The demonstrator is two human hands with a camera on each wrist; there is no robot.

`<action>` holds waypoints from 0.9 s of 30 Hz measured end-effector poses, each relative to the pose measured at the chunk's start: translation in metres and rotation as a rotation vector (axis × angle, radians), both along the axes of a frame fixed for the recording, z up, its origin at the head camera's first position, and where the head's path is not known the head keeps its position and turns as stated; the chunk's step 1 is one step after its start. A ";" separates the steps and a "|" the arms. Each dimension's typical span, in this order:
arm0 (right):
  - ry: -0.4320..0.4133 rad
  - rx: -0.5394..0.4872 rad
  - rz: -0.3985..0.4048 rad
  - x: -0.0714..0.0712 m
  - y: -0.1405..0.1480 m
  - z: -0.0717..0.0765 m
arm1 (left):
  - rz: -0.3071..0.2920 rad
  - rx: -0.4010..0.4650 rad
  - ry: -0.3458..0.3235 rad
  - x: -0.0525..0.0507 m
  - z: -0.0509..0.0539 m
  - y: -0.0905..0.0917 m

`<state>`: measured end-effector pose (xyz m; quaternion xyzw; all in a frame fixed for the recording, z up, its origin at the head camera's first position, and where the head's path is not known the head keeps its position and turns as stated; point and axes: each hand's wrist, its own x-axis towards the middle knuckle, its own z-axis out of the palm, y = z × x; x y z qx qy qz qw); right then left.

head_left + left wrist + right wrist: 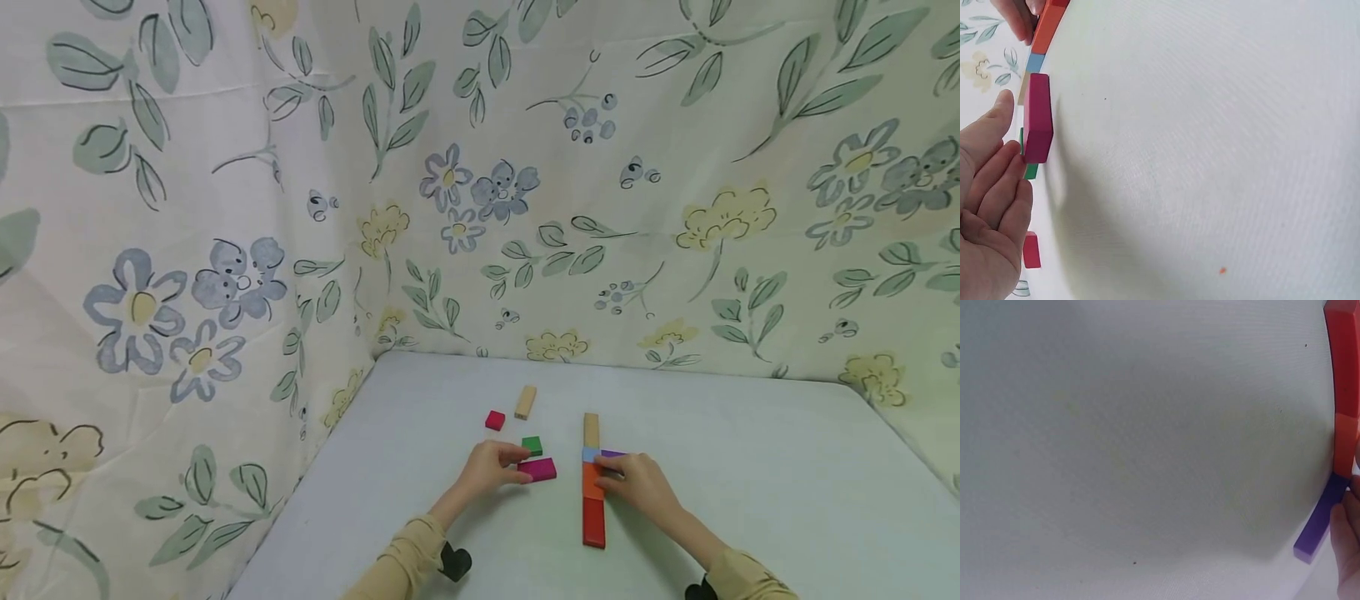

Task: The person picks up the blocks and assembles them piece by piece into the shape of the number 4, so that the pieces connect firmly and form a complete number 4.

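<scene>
My left hand [489,468] is at the left end of a magenta block [537,470], its thumb and fingers spread apart. The left wrist view shows the fingertips close beside the block; contact is unclear. Just behind it lies a small green block [532,445]. My right hand [637,481] touches the right side of an orange block [592,481] with its fingertips. That block sits in a row between a red block [593,523] in front and a light blue block [592,455] behind. A purple block [1317,526] angles off to the right, partly behind the right hand.
A tan block [592,430] forms the far end of the row. Further left lie another tan block [526,402] and a small red block [495,420]. Everything rests on a white table [750,467], with floral cloth [465,200] behind and to the left.
</scene>
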<state>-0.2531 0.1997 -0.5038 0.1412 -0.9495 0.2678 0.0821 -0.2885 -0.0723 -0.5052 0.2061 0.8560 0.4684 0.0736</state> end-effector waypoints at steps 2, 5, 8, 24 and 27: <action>-0.009 -0.010 0.000 0.000 0.000 0.000 | 0.009 0.007 0.001 0.001 -0.002 0.000; -0.010 -0.016 0.003 0.001 -0.001 0.000 | 0.015 0.001 0.030 0.001 -0.005 0.000; 0.000 -0.014 0.004 0.001 -0.001 0.000 | 0.018 -0.026 0.067 0.002 -0.007 -0.001; 0.027 -0.001 0.021 0.002 0.000 0.001 | 0.039 -0.050 0.069 -0.003 -0.014 -0.002; 0.027 -0.006 0.020 0.002 0.001 0.001 | 0.043 -0.041 0.054 -0.004 -0.014 -0.002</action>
